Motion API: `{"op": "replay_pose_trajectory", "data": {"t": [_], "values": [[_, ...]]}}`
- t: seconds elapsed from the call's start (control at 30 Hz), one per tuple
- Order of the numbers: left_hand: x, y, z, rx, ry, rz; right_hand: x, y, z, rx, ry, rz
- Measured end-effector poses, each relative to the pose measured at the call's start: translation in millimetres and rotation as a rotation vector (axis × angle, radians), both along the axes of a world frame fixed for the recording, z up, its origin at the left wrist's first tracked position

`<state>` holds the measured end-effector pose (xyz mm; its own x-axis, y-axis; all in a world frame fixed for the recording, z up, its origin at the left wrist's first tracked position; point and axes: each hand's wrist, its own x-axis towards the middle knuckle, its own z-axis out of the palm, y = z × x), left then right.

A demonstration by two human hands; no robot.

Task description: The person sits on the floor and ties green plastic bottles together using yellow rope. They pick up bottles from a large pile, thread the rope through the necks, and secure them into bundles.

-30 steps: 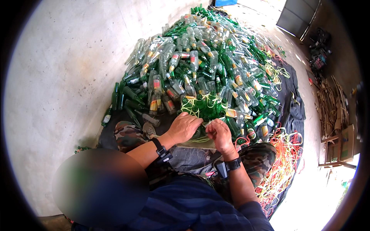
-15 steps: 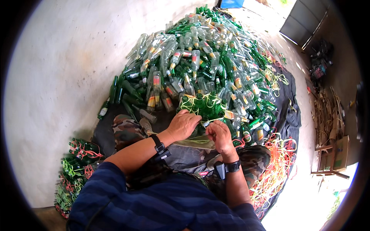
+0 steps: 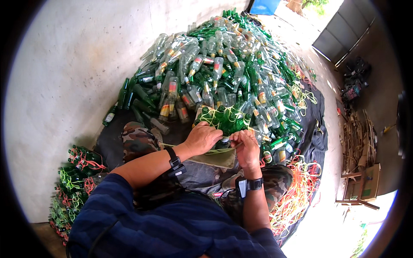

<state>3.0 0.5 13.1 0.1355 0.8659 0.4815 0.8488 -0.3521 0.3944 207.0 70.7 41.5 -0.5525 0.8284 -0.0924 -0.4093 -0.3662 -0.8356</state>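
A cluster of upright green glass bottles (image 3: 234,125) stands right in front of me, with yellow-green plastic strap (image 3: 209,112) looped around the necks. My left hand (image 3: 203,138) is closed at the near left side of the cluster, its fingertips pinching the strap. Just to its right, my right hand (image 3: 246,147) pinches the same strap, fingers pressed together. A small gap separates the two sets of fingertips. Loose strap hangs below the left hand, over a tan flat board (image 3: 214,161) at the base of the cluster. The exact crossing of the strap is too small to make out.
A large heap of loose green and clear bottles (image 3: 217,64) rises beyond the cluster. Tangled red and yellow straps (image 3: 294,195) lie at my right. Strapped bottle bundles (image 3: 71,185) stand at my left by the white wall (image 3: 77,77). A dark sheet (image 3: 316,124) covers the floor.
My right fingertips have risen a little, level with the left ones at the strap. The whole view has shifted slightly; the bottle cluster stays in place.
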Motion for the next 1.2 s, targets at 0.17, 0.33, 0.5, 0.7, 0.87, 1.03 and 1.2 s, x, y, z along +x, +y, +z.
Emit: {"op": "replay_pose_trajectory", "data": {"t": [0.17,0.33,0.5,0.7,0.87,1.03,1.2], "values": [[6,3,-4,0.035,-0.055,0.034,-8,2,4,0.224,-0.210,-0.151],[8,4,-8,0.004,-0.093,0.066,-3,-1,-1,0.196,-0.355,-0.146],[9,3,-9,-0.009,-0.135,0.079,-11,4,3,0.116,-0.250,0.008],[10,1,-7,0.042,-0.110,0.051,-28,16,-1,0.054,-0.287,0.039],[8,2,-6,-0.015,-0.080,0.049,-36,16,-7,0.067,-0.385,0.000],[11,3,-3,-0.069,-0.080,0.075,-31,16,-16,0.079,-0.457,-0.009],[11,3,0,-0.057,-0.059,0.083,-20,7,-11,0.118,-0.506,-0.019]]}}
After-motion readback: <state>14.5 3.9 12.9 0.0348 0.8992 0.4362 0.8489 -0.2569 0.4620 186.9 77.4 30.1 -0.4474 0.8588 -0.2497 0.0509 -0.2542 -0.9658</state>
